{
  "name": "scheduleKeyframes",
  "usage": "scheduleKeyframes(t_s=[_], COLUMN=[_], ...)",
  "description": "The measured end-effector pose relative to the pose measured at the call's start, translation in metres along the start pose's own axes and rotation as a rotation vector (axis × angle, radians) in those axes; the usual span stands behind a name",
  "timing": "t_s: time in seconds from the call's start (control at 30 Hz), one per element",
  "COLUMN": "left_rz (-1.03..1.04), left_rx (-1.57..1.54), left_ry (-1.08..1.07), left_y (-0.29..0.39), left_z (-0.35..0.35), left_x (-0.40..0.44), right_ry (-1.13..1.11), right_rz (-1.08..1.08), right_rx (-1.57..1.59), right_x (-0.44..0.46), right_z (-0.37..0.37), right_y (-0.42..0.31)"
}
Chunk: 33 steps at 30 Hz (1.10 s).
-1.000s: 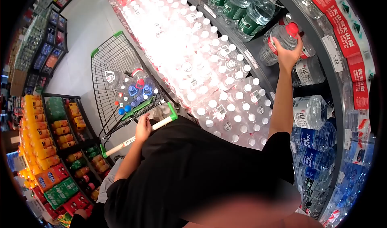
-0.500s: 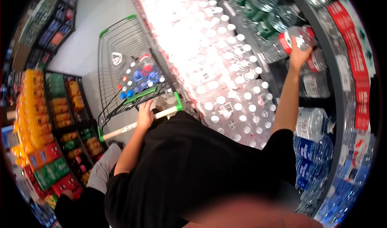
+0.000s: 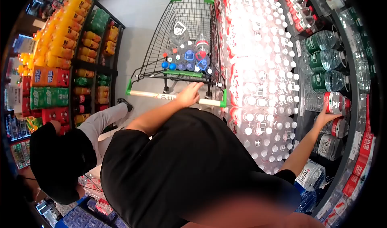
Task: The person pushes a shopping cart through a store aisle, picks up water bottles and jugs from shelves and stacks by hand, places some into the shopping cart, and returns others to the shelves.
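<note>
Bottle (image 3: 332, 101), red-labelled, lies crosswise in view, cap (image 3: 347, 103) pointing rightward, grasped by the nearer right hand (image 3: 325, 117); the left hand (image 3: 189, 95) rests on the cart handle (image 3: 151, 94), grip unclear.

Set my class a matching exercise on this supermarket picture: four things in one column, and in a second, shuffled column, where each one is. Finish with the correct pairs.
Column one
1. Left hand
2. Right hand
3. Floor stack of white-capped bottles
4. Tall stack of orange bottles

Column two
A. Directly right of the cart
B. On the cart handle
C. Left of the cart
D. At a red-labelled bottle

Pairs: 1-B, 2-D, 3-A, 4-C
</note>
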<state>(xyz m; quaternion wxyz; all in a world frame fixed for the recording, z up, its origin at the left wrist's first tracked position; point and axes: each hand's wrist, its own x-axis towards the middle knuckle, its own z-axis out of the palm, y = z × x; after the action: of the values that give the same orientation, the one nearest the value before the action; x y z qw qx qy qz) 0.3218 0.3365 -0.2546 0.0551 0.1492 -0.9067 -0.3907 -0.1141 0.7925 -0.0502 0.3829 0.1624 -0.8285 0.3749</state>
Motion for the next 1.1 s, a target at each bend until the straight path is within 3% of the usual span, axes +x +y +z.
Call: scheduleKeyframes(t_s=[0.07,0.17,0.23,0.27,0.3,0.37,0.47,0.5,0.6,0.7,0.97,1.1], left_rz=[0.059,0.194,0.17,0.167,0.161,0.272,0.156,0.204,0.085,0.001,-0.127,-0.142], left_rx=[-0.098,-0.259,-0.263,-0.249,-0.238,-0.217,-0.272,-0.22,-0.236,-0.252,-0.409,-0.567], left_ry=[0.011,-0.017,-0.137,-0.138,-0.14,0.064,0.087,0.147,0.114,0.14,0.162,0.093], left_y=[-0.001,-0.023,-0.025,-0.024,-0.024,-0.033,-0.04,-0.053,-0.086,-0.119,-0.199,-0.201], left_z=[-0.01,-0.011,-0.03,-0.046,-0.06,-0.08,-0.114,-0.116,-0.136,-0.153,-0.133,-0.132], left_x=[0.003,0.004,0.0,-0.001,-0.001,0.001,-0.001,0.003,0.014,0.025,0.031,0.023], right_ry=[-0.017,0.033,-0.014,-0.007,-0.104,-0.242,-0.465,-0.536,-0.787,-0.793,-0.712,-0.761], right_rz=[0.001,0.013,0.248,0.477,0.364,0.316,0.031,0.087,0.283,0.241,0.19,0.223], right_rx=[-0.18,-0.093,0.035,0.117,-0.003,-0.044,-0.142,-0.252,-0.559,-0.733,-0.653,-0.608], right_x=[-0.054,-0.152,-0.204,-0.216,-0.233,-0.251,-0.253,-0.252,-0.24,-0.242,-0.251,-0.243], right_z=[0.003,0.015,0.024,0.031,0.038,0.064,0.112,0.123,0.145,0.151,0.149,0.14], right_y=[0.006,-0.001,-0.036,-0.096,-0.089,-0.111,-0.116,-0.125,-0.18,-0.198,-0.187,-0.2])
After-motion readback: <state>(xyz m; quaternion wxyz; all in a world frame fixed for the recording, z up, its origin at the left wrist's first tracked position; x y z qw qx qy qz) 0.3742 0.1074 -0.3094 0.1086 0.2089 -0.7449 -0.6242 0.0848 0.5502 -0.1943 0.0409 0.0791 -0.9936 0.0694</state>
